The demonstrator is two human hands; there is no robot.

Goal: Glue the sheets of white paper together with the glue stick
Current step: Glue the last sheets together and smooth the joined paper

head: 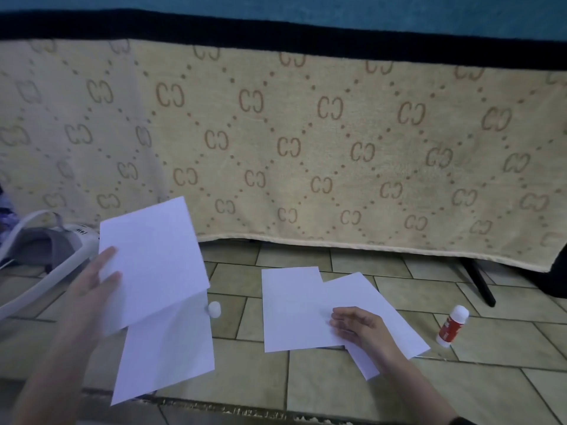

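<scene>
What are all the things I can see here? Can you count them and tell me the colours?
sheets of white paper: four, white; two overlapping on the floor at the right, one held up at the left, one under it on the floor
glue stick: one, white and red, on the floor at the far right
cap: one, white, on the floor between the paper piles
patterned cloth: one, beige with brown marks, hanging behind
tiled floor: beige-grey tiles
grey and white object: one, far left, cannot tell what it is
left hand: grip on the raised sheet
right hand: resting on the overlapping sheets
</scene>
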